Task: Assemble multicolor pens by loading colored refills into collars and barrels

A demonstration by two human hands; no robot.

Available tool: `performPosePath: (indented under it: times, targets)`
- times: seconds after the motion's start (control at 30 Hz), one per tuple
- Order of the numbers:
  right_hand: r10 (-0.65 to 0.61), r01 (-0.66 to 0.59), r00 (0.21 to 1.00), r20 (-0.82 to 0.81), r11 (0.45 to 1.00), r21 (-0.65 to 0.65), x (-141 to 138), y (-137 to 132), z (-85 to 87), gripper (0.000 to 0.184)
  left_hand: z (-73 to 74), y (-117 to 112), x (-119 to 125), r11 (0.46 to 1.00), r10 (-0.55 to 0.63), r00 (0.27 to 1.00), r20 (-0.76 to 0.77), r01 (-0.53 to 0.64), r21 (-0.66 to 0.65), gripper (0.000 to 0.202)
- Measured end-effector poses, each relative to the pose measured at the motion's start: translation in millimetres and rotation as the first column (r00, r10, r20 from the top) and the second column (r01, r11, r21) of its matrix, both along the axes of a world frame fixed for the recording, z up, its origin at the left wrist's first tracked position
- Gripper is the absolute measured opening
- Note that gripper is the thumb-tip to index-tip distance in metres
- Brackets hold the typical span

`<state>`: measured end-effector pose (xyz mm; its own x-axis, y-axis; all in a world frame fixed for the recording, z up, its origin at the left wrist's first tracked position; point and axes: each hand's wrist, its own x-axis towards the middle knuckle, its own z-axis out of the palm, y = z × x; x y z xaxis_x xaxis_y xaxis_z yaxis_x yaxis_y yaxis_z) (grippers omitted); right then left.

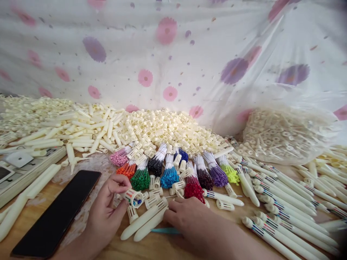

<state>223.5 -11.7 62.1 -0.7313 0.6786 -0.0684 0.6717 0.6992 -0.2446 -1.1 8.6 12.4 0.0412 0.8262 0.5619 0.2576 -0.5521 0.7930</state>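
While the left hand (108, 204) pinches a cream slotted pen top (130, 196) between bent fingers and thumb, the right hand (189, 218) is down low in the head view. Its fingers curl next to two cream pen barrels (145, 223), but its fingertips are hidden, so I can't tell if it has hold of anything. The pen top is up over the table (114, 245), its round hole showing some blue bits inside. A light blue stick (165, 230) pokes out by the right hand. Behind both hands are bunches of colored pen refills (169, 175). A black phone (56, 213) lies near the left hand.
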Motion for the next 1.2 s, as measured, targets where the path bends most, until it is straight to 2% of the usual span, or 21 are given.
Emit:
performPosePath:
  times: [0.1,0.17,0.23,0.33,0.4,0.47,0.53,0.63,0.77,0.93,1.2]
  targets:
    - [0.018,-0.041,0.982,0.186,0.992,0.122,-11.7,-2.4,-14.7,0.009,-1.6,1.2,-0.7,1.0,-0.009,1.0,-0.029,0.009,-0.005,0.023]
    - [0.025,-0.058,0.982,0.189,0.984,0.168,-13.0,-2.2,-15.8,0.008,-2.3,1.1,-1.6,1.0,-0.013,0.998,-0.058,0.013,0.003,0.022]
    - [0.029,-0.052,0.988,0.15,0.988,0.147,-6.5,-1.1,-7.8,0.01,-2.6,1.0,-2.5,1.0,-0.009,0.997,-0.083,0.009,0.006,0.022]
    - [-0.065,0.065,0.996,-0.061,0.998,-0.006,10.6,2.0,11.8,0.01,-2.7,1.5,-2.7,0.998,0.035,0.992,-0.125,-0.04,-0.042,0.019]
    - [-0.182,0.151,0.951,-0.251,0.979,-0.138,19.4,5.1,20.8,0.012,-2.6,2.1,-1.9,0.992,0.072,0.986,-0.149,-0.086,-0.091,0.015]
    - [-0.257,0.193,0.876,-0.407,0.962,-0.192,22.6,9.0,23.4,0.027,-2.5,2.8,-0.9,0.985,0.09,0.983,-0.159,-0.112,-0.131,0.011]
    - [-0.271,0.215,0.822,-0.501,0.962,-0.167,21.2,12.9,21.9,0.032,-2.4,3.1,-0.1,0.981,0.096,0.982,-0.161,-0.121,-0.152,0.009]
    - [-0.228,0.221,0.791,-0.567,0.972,-0.083,16.1,16.6,18.6,0.014,-2.4,3.1,0.7,0.98,0.08,0.983,-0.163,-0.108,-0.169,0.009]
    - [-0.165,0.245,0.767,-0.62,0.968,0.045,12.2,16.2,15.9,0.011,-2.0,3.0,2.0,0.983,0.051,0.985,-0.166,-0.079,-0.167,0.009]
    - [-0.12,0.258,0.828,-0.547,0.949,0.181,8.6,13.0,10.0,0.014,-1.3,2.3,3.6,0.979,0.021,0.987,-0.16,-0.053,-0.197,0.009]
    - [-0.128,0.255,0.864,-0.487,0.945,0.203,3.0,11.2,6.9,0.015,-3.4,1.2,5.1,0.975,-0.025,0.986,-0.164,-0.012,-0.222,0.009]
